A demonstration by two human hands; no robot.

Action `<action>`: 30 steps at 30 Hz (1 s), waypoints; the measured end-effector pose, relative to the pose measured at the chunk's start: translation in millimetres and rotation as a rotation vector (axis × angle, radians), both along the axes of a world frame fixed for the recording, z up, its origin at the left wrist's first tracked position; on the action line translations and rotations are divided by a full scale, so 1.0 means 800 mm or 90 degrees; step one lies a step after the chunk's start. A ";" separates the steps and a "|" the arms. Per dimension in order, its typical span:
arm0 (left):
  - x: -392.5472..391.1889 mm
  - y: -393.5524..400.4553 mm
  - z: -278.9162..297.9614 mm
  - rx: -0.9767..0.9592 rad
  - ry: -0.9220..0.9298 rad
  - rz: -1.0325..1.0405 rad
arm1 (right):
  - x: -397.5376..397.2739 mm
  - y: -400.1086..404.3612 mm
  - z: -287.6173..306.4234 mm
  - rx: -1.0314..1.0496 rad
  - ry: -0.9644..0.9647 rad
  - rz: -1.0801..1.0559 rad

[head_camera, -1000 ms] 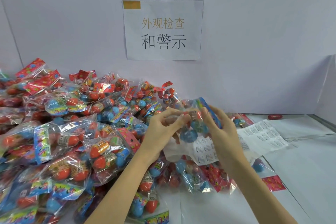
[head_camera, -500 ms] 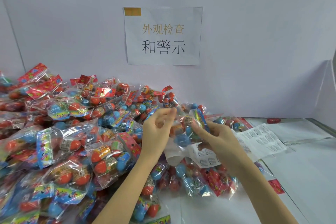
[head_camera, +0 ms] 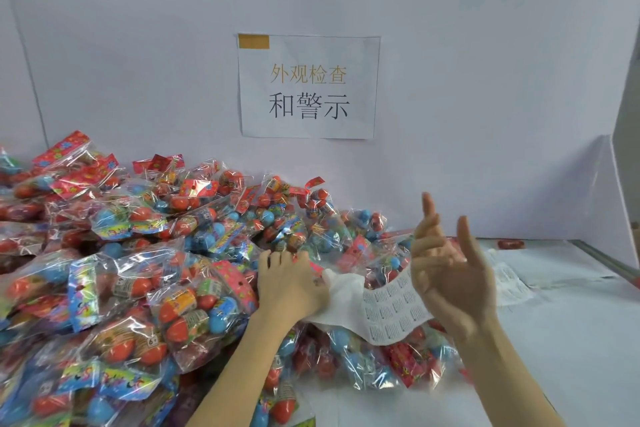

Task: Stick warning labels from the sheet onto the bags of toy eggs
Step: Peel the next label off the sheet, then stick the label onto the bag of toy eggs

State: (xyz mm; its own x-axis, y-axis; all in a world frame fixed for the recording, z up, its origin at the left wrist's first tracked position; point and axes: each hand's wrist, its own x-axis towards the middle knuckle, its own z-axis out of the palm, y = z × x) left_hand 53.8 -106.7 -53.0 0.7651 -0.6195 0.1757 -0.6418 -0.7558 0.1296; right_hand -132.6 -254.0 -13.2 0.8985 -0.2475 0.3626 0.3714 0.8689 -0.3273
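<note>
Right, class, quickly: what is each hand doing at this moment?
Left hand: fingers down on the pile of egg bags beside the label sheet; grip cannot be told.
Right hand: open, raised, holding nothing.

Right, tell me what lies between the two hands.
In the head view, the label sheet spans the gap between the left hand and the raised right hand, draped over bags of toy eggs. Neither hand holds a bag.

Label sheet (head_camera: 391,314) print illegible, partly behind right hand (head_camera: 450,274).
</note>
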 end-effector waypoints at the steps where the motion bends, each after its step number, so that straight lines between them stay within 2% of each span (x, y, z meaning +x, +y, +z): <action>1: 0.000 0.002 0.000 0.018 0.005 -0.003 | 0.004 0.003 -0.004 0.016 -0.007 0.063; 4: 0.002 0.003 0.004 -0.133 0.036 -0.036 | 0.010 0.005 -0.008 -0.042 0.065 0.034; 6: 0.003 0.005 0.004 -0.280 0.052 -0.040 | 0.014 0.004 -0.013 -0.077 0.100 -0.002; 8: 0.004 0.005 0.007 -0.363 0.012 -0.028 | 0.016 0.002 -0.015 -0.076 0.123 -0.015; 9: 0.006 0.006 0.007 -0.345 -0.044 0.004 | 0.016 0.002 -0.016 -0.072 0.128 -0.020; 11: 0.009 0.009 0.008 -0.177 -0.127 0.110 | 0.018 0.002 -0.018 -0.076 0.139 -0.031; 14: 0.007 0.009 0.008 -0.024 -0.099 0.196 | 0.020 0.002 -0.019 -0.076 0.144 -0.042; 16: 0.003 0.010 0.008 0.005 -0.109 0.191 | 0.022 0.004 -0.019 -0.082 0.152 -0.045; 18: 0.005 0.014 0.008 -0.036 -0.149 0.163 | 0.024 0.006 -0.019 -0.086 0.163 -0.046; 21: 0.006 0.018 0.011 -0.188 -0.170 0.052 | 0.027 0.008 -0.019 -0.096 0.177 -0.046; 26: -0.003 0.019 0.027 -0.564 -0.185 -0.163 | 0.030 0.012 -0.021 -0.136 0.227 -0.060; 30: -0.008 0.017 0.038 -0.738 -0.181 -0.259 | 0.034 0.018 -0.022 -0.285 0.282 -0.094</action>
